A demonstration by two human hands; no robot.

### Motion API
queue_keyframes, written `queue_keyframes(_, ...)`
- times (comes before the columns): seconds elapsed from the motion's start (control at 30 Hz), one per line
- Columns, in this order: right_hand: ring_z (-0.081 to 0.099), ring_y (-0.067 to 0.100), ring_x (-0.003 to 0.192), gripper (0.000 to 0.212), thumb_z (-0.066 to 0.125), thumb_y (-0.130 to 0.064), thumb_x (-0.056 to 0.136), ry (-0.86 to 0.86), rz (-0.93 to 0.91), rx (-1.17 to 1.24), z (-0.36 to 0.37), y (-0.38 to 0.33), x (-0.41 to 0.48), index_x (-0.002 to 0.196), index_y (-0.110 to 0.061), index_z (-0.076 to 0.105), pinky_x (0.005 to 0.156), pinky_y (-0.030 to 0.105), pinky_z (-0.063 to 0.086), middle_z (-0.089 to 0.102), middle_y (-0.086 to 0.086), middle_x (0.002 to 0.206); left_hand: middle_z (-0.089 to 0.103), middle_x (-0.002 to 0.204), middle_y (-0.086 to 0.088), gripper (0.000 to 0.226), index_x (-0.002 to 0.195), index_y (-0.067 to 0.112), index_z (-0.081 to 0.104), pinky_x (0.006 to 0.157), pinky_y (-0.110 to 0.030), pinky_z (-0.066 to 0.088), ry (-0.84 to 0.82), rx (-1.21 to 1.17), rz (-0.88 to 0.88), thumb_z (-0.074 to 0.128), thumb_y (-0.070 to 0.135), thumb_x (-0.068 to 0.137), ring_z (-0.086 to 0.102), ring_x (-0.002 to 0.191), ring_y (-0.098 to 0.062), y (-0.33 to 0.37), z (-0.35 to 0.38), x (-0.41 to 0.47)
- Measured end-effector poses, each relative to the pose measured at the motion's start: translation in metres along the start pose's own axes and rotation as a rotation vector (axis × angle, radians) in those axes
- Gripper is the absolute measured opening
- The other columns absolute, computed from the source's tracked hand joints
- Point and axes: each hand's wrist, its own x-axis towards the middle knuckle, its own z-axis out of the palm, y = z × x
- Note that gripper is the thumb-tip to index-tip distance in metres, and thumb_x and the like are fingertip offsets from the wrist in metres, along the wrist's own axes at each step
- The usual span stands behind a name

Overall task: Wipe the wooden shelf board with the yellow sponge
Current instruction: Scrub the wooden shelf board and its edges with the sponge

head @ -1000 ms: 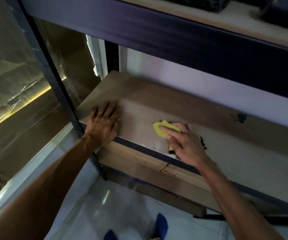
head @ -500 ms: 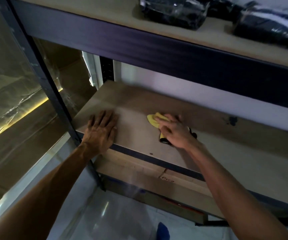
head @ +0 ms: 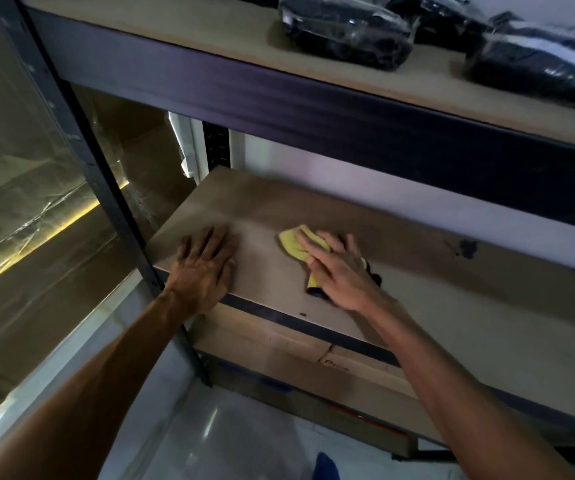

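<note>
At the left, a dark metal upright (head: pixel 82 150) frames the rack. Just right of it the left hand (head: pixel 206 268) lies flat, palm down, fingers straight and holding nothing, on the near left corner of the wooden shelf board (head: pixel 452 306). Further right the right hand (head: pixel 338 271) presses the yellow sponge (head: pixel 294 242) onto the board, straight fingers laid over it. Wiping seems under way on the left part. The next stroke probably calls for sweeping right, with firm pressure, toward the dark stain (head: pixel 466 247) further back.
</note>
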Motion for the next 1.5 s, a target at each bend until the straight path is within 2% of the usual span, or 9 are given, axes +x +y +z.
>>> queue_keyframes(0.1, 0.03, 0.024, 0.118, 0.05, 0.031, -0.04, 0.105, -0.095, 0.016, -0.05, 0.014, -0.005, -0.004, 0.152, -0.05, 0.017, 0.101, 0.043, 0.036, 0.026, -0.009, 0.152, -0.013, 0.166, 0.004, 0.067, 0.156, 0.035, -0.01, 0.121, -0.045, -0.016, 0.002, -0.009, -0.006, -0.003, 0.057, 0.093, -0.016, 0.153, -0.018, 0.0, -0.001, 0.0)
queue_keyframes(0.33, 0.032, 0.012, 0.106, 0.053, 0.038, -0.033, 0.103, -0.114, -0.466, 0.122, 0.019, -0.037, -0.046, 0.151, -0.047, 0.022, 0.089, 0.024, 0.034, 0.038, -0.012, 0.139, -0.015, 0.165, 0.004, 0.068, 0.151, 0.036, -0.016, 0.119, -0.042, -0.018, 0.029, -0.016, 0.04, -0.013, 0.062, 0.089, -0.017, 0.151, -0.017, -0.004, 0.001, -0.007)
queue_keyframes(0.5, 0.033, 0.02, 0.13, 0.052, 0.027, -0.049, 0.103, 0.018, -0.05, 0.18, -0.003, 0.004, 0.016, 0.15, -0.056, 0.007, 0.115, 0.047, 0.023, 0.034, -0.008, 0.145, -0.019, 0.164, 0.005, 0.064, 0.152, 0.039, -0.018, 0.119, -0.044, -0.017, 0.008, -0.019, 0.027, -0.003, 0.059, 0.093, -0.021, 0.15, -0.017, -0.001, -0.003, -0.006)
queue_keyframes(0.6, 0.027, 0.033, 0.132, 0.051, 0.031, -0.055, 0.1, -0.063, 0.17, -0.02, 0.008, 0.006, 0.04, 0.15, -0.052, 0.02, 0.111, 0.046, 0.024, 0.026, -0.01, 0.154, -0.017, 0.164, 0.006, 0.064, 0.151, 0.04, -0.016, 0.12, -0.044, -0.015, 0.023, -0.035, 0.015, -0.002, 0.058, 0.092, -0.019, 0.15, -0.016, 0.0, -0.004, -0.008)
queue_keyframes(0.9, 0.04, 0.016, 0.104, 0.037, 0.046, -0.036, 0.101, -0.031, -0.389, 0.146, 0.023, -0.057, -0.03, 0.138, -0.041, 0.051, 0.088, 0.033, 0.039, 0.049, -0.008, 0.125, 0.0, 0.167, 0.0, 0.071, 0.157, 0.031, 0.004, 0.122, -0.05, -0.003, 0.074, -0.038, 0.038, -0.001, 0.058, 0.092, -0.002, 0.154, -0.023, -0.003, 0.003, -0.006)
queue_keyframes(1.07, 0.039, 0.024, 0.134, 0.043, 0.036, -0.04, 0.104, 0.155, -0.018, 0.187, -0.001, -0.026, 0.016, 0.147, -0.041, 0.04, 0.113, 0.034, 0.023, 0.042, -0.005, 0.149, 0.0, 0.167, 0.001, 0.068, 0.156, 0.033, 0.001, 0.122, -0.053, -0.001, 0.066, -0.039, 0.041, 0.001, 0.058, 0.093, -0.001, 0.154, -0.024, -0.005, 0.004, -0.006)
queue_keyframes(1.2, 0.028, 0.034, 0.137, 0.047, 0.036, -0.042, 0.102, -0.025, 0.275, -0.007, 0.009, -0.015, 0.041, 0.149, -0.044, 0.033, 0.113, 0.046, 0.019, 0.032, -0.005, 0.154, -0.002, 0.167, 0.001, 0.068, 0.157, 0.033, 0.001, 0.122, -0.051, -0.005, 0.042, -0.04, 0.023, 0.0, 0.057, 0.093, -0.004, 0.154, -0.022, -0.004, 0.003, -0.004)
queue_keyframes(1.33, 0.039, 0.026, 0.113, 0.043, 0.042, -0.035, 0.1, -0.002, -0.049, 0.007, 0.024, -0.047, 0.0, 0.142, -0.044, 0.046, 0.097, 0.045, 0.039, 0.044, -0.004, 0.135, 0.0, 0.167, 0.0, 0.068, 0.157, 0.029, 0.004, 0.122, -0.05, -0.006, 0.05, -0.037, 0.032, 0.004, 0.055, 0.094, -0.003, 0.154, -0.024, -0.003, 0.001, -0.007)
queue_keyframes(1.5, 0.038, 0.011, 0.104, 0.036, 0.049, -0.031, 0.1, -0.108, -0.465, 0.186, 0.017, -0.052, -0.038, 0.135, -0.04, 0.055, 0.088, 0.031, 0.038, 0.048, -0.01, 0.122, 0.0, 0.167, -0.002, 0.071, 0.158, 0.027, 0.007, 0.121, -0.047, -0.01, 0.041, -0.033, 0.027, 0.004, 0.054, 0.093, -0.005, 0.154, -0.024, -0.001, 0.001, -0.005)
